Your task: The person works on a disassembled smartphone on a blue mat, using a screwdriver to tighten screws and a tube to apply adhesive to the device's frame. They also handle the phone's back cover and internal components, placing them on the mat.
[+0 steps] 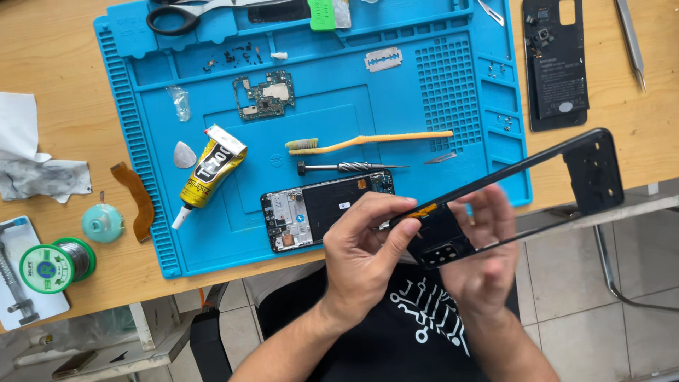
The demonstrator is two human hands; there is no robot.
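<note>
Black plastic phone mid-frame point(523, 180) is pinched at its lower, camera-cutout end by the left hand point(364, 244), thumb and fingers closed on it; the right hand point(484, 258) cups it from behind. Its long axis rises up-right, away from both grips. Beyond lie an opened phone chassis point(322, 209) and a yellow glue tube point(211, 173) on the blue silicone mat point(453, 99).

We hold a black phone frame point(495, 205) between both hands, left hand point(364, 247) pinching its near end, right hand point(484, 258) cupped beneath. Just left lies an opened phone point(318, 209) on the blue mat point(424, 92), with a glue tube point(209, 173), toothbrush point(368, 141) and screwdriver point(346, 168) nearby.
</note>
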